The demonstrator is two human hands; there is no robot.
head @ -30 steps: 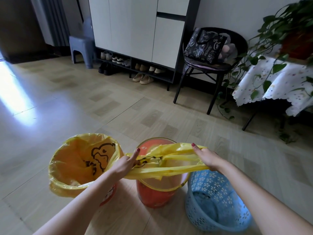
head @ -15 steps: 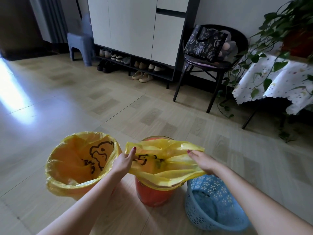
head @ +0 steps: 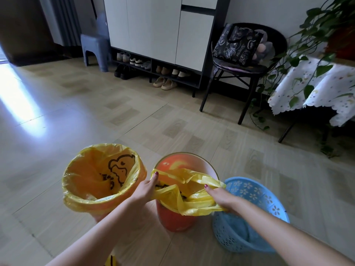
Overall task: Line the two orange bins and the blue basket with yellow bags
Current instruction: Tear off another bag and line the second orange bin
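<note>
Three containers in a row on the pale wood-pattern tiled floor (head: 119, 121). At left, round orange plastic bin (head: 99, 215) already lined with a thin yellow plastic bag printed with a black cartoon outline (head: 103, 175), edge folded over the rim. In the middle, second round orange plastic bin (head: 172, 219), with a crumpled yellow plastic bag (head: 184, 196) stretched across its near half, far inner wall bare. Left hand (head: 145, 191) with grip clamped on that bag's left edge; right hand (head: 221, 196) with grip clamped on its right edge. At right, touching the middle bin, perforated blue plastic basket with flower cut-outs (head: 255, 196), unlined.
</note>
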